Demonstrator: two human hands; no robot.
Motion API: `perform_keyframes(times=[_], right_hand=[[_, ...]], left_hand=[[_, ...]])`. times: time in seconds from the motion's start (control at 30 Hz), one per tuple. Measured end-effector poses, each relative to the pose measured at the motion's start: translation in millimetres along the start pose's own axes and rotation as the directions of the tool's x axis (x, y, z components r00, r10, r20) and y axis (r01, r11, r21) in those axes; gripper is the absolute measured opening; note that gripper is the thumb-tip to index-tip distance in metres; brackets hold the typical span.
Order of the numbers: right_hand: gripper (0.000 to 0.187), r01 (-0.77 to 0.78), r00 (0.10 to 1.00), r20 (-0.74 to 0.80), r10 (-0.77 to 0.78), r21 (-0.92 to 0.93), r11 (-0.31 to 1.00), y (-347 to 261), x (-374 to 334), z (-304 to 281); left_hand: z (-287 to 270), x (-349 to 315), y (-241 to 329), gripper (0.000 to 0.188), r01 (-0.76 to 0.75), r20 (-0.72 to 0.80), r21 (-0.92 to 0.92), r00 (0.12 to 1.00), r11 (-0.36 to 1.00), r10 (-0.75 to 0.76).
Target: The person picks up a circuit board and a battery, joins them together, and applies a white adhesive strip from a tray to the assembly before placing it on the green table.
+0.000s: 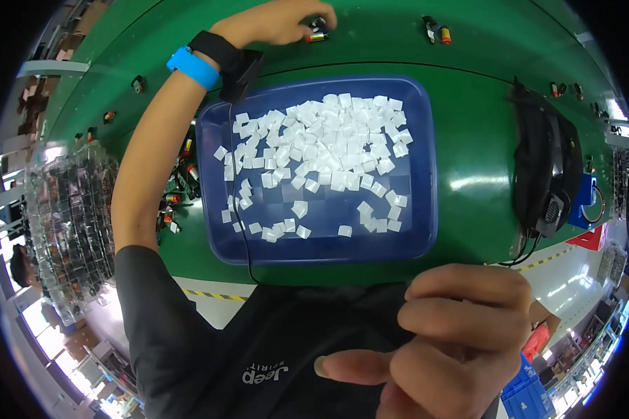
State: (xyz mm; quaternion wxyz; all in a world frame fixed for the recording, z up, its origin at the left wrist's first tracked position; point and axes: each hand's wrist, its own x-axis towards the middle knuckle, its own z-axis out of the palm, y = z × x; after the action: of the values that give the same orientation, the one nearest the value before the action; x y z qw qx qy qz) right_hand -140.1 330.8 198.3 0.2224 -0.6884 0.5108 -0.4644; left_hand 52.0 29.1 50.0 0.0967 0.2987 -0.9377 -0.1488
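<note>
Closest to the lens, the right hand is raised at chest level with fingers curled loosely inward and thumb extended to the left, gripping nothing. From the far left, the left forearm, with a blue band and black wrist strap, extends up across the green belt. Beyond the blue tray of white foam pieces, the left hand pinches its fingertips on a small black and red part lying on the belt.

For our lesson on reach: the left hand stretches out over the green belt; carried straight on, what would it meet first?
The left hand already touches a small black-and-red part. Beyond that only bare green belt shows, though depth is unclear.
</note>
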Motion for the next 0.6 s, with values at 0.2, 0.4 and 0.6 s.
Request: perform_keyframes(times=[0.2, 0.4, 0.6], right_hand=[[0.036, 0.161, 0.955, 0.168, -0.243, 0.393, 0.905, 93, 4, 10], [0.017, -0.513, 0.788, 0.588, 0.182, 0.463, 0.723, 136, 25, 51], [0.028, -0.628, 0.773, 0.573, 0.272, 0.632, 0.454, 144, 18, 61]], left_hand=[[-14, -32, 6, 0.019, 0.159, 0.052, 0.103, 0.985, 0.982, -0.165], [-28, -59, 96, 0.016, 0.293, -0.123, -0.640, 0.874, 0.711, -0.471], [-12, -86, 171, 0.022, 0.145, 0.012, -0.962, 0.869, 0.231, -0.495]])
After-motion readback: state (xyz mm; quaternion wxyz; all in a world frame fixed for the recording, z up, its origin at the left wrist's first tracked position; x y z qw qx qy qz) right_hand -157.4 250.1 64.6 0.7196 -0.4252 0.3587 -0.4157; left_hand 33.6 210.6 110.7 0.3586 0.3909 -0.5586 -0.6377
